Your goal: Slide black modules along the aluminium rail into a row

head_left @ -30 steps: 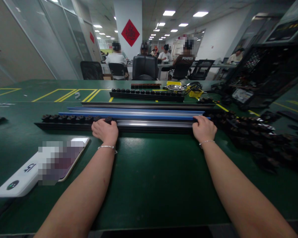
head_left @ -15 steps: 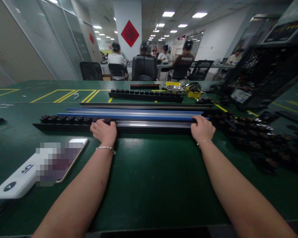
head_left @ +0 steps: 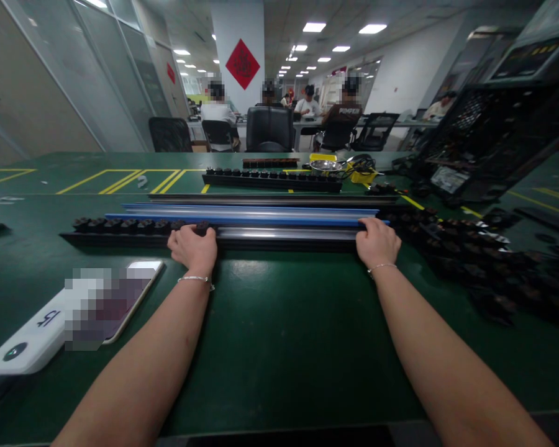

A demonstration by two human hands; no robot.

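A long black rail with a shiny inner channel lies crosswise in front of me. Small black parts sit in a row along its left half. My left hand is closed at the right end of that row, thumb and fingers around a black part mostly covered by them. At the rail's right end, my right hand grips the rail with its fingers curled over the far side, so the fingertips are hidden. Two blue rails lie just behind the black one.
Another dark rail and a filled black rail lie farther back. On the right is a heap of black parts below a dark machine frame. A white device and a phone lie at left. Several people sit beyond the table.
The whole view has shifted very slightly. Both hands keep their places on the rail, and nothing has visibly been taken or let go.
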